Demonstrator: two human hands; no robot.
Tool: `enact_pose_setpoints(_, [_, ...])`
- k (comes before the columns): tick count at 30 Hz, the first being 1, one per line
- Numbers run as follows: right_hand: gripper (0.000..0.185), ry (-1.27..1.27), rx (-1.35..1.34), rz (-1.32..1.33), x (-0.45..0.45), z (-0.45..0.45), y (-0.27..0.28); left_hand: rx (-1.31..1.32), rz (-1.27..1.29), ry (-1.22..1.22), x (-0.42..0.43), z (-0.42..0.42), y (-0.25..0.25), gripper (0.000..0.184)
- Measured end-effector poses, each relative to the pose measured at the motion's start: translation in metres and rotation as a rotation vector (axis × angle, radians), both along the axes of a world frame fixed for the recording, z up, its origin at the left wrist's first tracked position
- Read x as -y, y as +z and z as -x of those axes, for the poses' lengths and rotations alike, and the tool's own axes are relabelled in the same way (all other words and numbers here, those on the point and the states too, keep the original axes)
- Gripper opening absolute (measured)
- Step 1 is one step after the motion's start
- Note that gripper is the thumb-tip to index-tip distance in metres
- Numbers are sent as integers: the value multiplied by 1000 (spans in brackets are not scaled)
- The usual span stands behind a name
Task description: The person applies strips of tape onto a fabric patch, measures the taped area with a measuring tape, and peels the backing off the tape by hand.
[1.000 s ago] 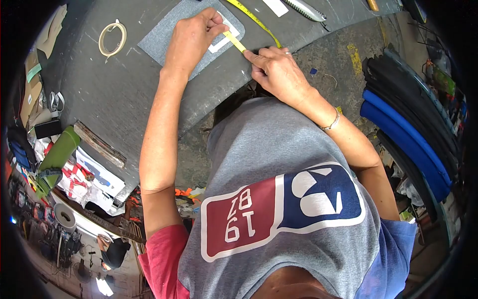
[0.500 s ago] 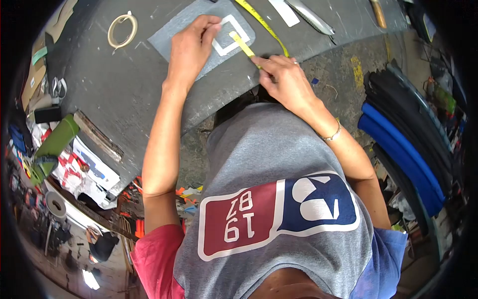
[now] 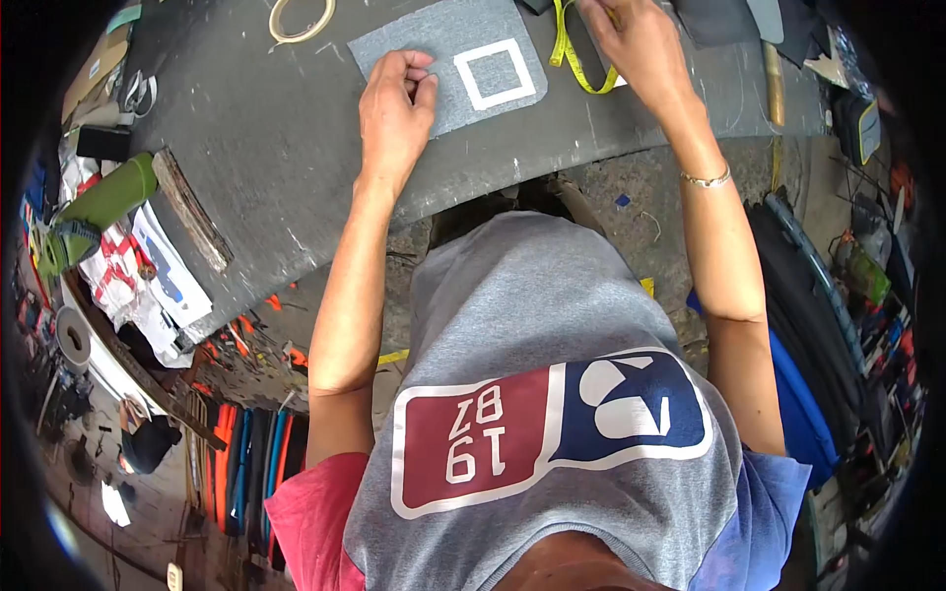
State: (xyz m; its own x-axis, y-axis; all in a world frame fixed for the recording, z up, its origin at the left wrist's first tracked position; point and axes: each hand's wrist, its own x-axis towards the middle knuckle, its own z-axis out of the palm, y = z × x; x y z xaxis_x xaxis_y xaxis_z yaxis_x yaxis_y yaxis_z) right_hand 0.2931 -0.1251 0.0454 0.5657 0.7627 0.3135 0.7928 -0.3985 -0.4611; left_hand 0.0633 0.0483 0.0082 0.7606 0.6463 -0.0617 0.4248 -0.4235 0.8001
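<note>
My left hand [image 3: 397, 123] rests at the lower left edge of a grey fabric piece [image 3: 448, 34], its fingers loosely curled with a gap between thumb and fingertips and nothing visible in it. A white square outline [image 3: 471, 87] lies on the fabric, to the right of that hand. At the top edge, my right hand [image 3: 636, 44] is closed on a yellow tape measure [image 3: 591, 87], which loops down onto the dark table beside the fabric. The fingertips are partly cut off by the frame.
A roll of masking tape [image 3: 276, 22] sits on the dark table [image 3: 246, 128]. A wooden handle [image 3: 775, 87] lies at the right. Past the left edge are a green roll [image 3: 108, 197] and papers; dark and blue rolls [image 3: 803, 414] stand at right. A person [image 3: 148, 443] is far off at lower left.
My right hand has moved up and right with the tape measure, away from the white square. My left hand has come off the square to the fabric's left edge. The view has shifted.
</note>
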Motion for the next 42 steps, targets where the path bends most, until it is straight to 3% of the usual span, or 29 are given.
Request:
enact_pose_setpoints(3, [17,64,130,-87,-13,9,15,2,3,-15,2,5,-2,25])
enact_pose_setpoints(5, [17,27,-346,29,-21,23,14,40,-37,-63,4,6,-4,34])
enact_pose_setpoints(7, [20,173,-1144,-117,-26,41,-43,129,-119,-143,3,3,-9,47])
enact_pose_setpoints(10, [19,189,-1005,-5,-36,63,-38,120,-318,-203,8,-2,-14,69])
enact_pose_setpoints(16, [10,216,-1054,-148,-43,66,-26,174,-252,-192,8,1,-28,83])
enact_pose_setpoints(24, [7,299,-1105,-94,-56,59,-29,161,-346,-238,6,4,-31,83])
enact_pose_setpoints(27, [8,249,-1204,-91,-60,58,-33,176,-325,-230,7,4,-28,83])
enact_pose_setpoints(30, [11,384,-1817,-273,-62,48,-54,191,-309,-230,6,5,-28,85])
enact_pose_setpoints(33, [9,253,-1253,-119,-57,48,-51,175,-307,-230,6,4,-25,79])
enact_pose_setpoints(34, [6,215,-855,3,-54,54,-37,164,-311,-231,5,3,-23,75])
enact_pose_setpoints(37, [11,274,-382,89,-49,56,-41,151,-389,-301,-8,0,-21,46])
enact_pose_setpoints(38, [12,264,-385,96,-48,57,-42,160,-402,-320,-11,0,-18,25])
enact_pose_setpoints(42, [18,219,-432,127,-50,57,-40,12,-667,-558,-31,-12,-7,25])
